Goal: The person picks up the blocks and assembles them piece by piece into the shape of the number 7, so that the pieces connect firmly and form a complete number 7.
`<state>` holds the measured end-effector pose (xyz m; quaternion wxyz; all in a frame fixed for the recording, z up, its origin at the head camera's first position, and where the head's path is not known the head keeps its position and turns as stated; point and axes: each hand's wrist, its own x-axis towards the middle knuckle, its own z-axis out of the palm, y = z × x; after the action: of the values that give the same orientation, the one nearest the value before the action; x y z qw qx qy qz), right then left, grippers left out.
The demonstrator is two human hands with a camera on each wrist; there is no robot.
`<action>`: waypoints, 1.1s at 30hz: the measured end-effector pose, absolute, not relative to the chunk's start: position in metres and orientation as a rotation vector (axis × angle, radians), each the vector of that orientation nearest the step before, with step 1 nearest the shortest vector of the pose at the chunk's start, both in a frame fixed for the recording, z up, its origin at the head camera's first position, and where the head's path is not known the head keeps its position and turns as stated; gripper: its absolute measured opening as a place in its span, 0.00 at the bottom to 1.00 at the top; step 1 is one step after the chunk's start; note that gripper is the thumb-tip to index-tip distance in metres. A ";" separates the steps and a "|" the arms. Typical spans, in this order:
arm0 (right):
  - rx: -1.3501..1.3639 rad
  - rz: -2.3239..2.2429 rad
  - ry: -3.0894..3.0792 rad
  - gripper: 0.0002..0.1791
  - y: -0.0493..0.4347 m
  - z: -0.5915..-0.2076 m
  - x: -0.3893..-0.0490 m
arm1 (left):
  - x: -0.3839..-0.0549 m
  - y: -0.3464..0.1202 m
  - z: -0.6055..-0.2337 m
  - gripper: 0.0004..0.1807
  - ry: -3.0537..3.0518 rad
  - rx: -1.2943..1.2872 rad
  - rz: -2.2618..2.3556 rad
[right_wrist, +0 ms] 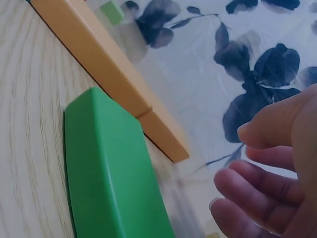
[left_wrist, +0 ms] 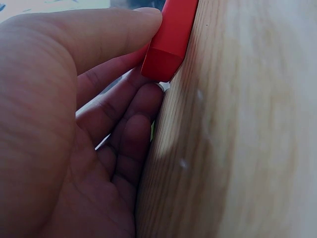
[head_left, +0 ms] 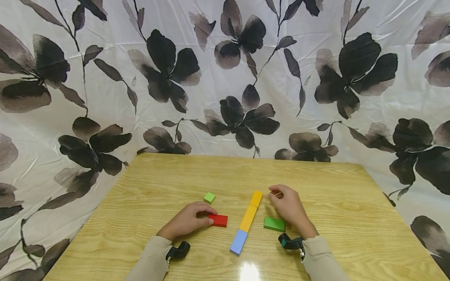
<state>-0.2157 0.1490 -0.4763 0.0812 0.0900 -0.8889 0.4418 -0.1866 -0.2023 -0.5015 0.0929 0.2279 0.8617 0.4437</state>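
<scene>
My left hand (head_left: 188, 219) pinches the left end of a red block (head_left: 220, 221) between thumb and fingers. In the left wrist view, the thumb lies against the red block (left_wrist: 171, 37), which rests on the wood. To its right a blue block (head_left: 238, 242) and two orange-yellow blocks (head_left: 249, 217) (head_left: 256, 198) form one slanting line, end to end. My right hand (head_left: 288, 205) hovers right of the line's far end, fingers loosely bent and holding nothing. Just below it lies a green block (head_left: 274, 223), seen close in the right wrist view.
A small light green block (head_left: 209, 198) sits beyond the left hand. All the blocks lie on a wood-grain table (head_left: 158, 175). Behind it hangs a white cloth (head_left: 207, 82) with dark flowers. Each wrist wears a black camera mount (head_left: 178, 251).
</scene>
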 end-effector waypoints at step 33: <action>0.175 1.290 -2.630 0.15 0.221 -0.488 -0.191 | -0.187 -0.202 -0.501 0.13 2.581 0.684 1.292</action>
<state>-0.1906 0.2210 -0.4877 0.1034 0.0593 -0.8914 0.4373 -0.1868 -0.2024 -0.5011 0.0875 0.2296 0.8668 0.4340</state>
